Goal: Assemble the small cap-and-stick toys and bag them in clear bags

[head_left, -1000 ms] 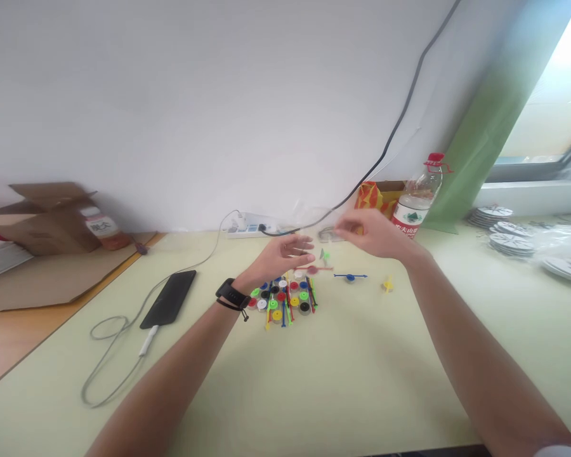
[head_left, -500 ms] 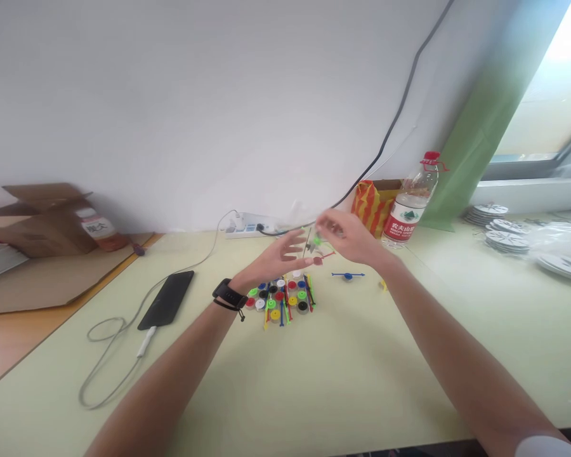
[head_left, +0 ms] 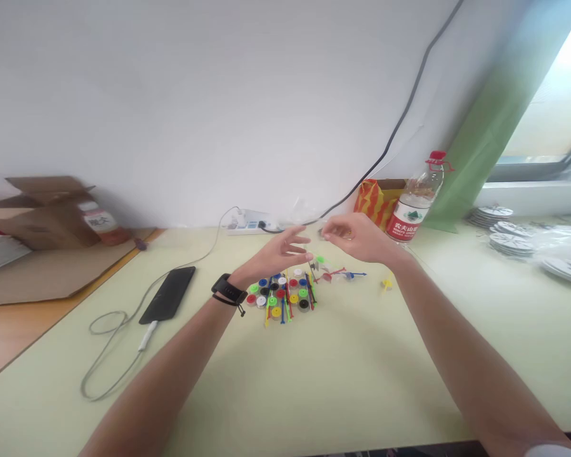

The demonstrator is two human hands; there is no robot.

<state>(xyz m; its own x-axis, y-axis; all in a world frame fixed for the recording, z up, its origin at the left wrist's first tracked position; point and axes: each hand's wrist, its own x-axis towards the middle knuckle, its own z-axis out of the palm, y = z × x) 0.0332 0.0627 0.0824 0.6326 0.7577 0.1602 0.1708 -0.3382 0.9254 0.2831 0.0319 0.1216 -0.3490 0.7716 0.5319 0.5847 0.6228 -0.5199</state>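
Note:
Over the table, my left hand [head_left: 284,252], with a black watch [head_left: 229,290] on its wrist, has its fingers spread and nothing visible in them. My right hand [head_left: 354,236] is beside it, fingers curled and thumb to fingertips. A small greyish bit shows at those tips, too blurred to name. Below the left hand stand close rows of round pieces with coloured caps [head_left: 276,311] and thin arrow-shaped spinners [head_left: 282,312]. Under the right hand lie loose spinners, one blue [head_left: 354,275], one red [head_left: 330,275] and one green [head_left: 321,259]. A yellow spinner [head_left: 386,284] lies farther right.
A black phone [head_left: 167,295] on a cable lies left. At the wall are a power strip [head_left: 248,223], a striped bag [head_left: 368,202] and a water bottle [head_left: 412,209]. Stacked white discs [head_left: 509,241] stand right, a cardboard box [head_left: 57,219] far left.
The right hand has shifted slightly right, away from the left hand, and its fingers have curled closer. The loose red and blue spinners now lie nearer each other. The view has shifted slightly.

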